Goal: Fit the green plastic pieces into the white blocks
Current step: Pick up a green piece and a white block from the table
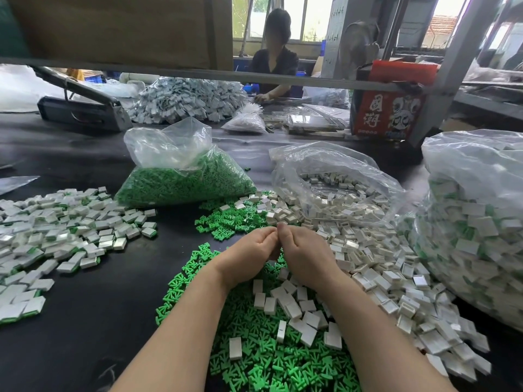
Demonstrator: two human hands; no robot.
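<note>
The workshop desk (pixel 85 321) has a dark surface and carries sorted stock under a low shelf rail; a second person sits at the far side. Your left hand (pixel 249 256) and right hand (pixel 305 258) meet above the middle of the desk, fingers curled inward and fingertips touching. What they pinch is hidden between them, so you cannot tell from here whether a piece is held.

Loose green pieces (pixel 254 363) lie heaped directly beneath your wrists, with more in the open bag (pixel 184 179) beyond. Empty white blocks (pixel 382 264) spill from the clear bag (pixel 339 188) to your right, and some lie on top of the green heap. Finished blocks (pixel 70 230) with green edges showing lie spread to your left.

Expect both parts to be light, rigid moulded plastic, smooth and liable to slip. Take a white block by its flat sides, open slot facing the other hand. Pinch a green piece at its solid end; the thin prongs look most likely to bend.
</note>
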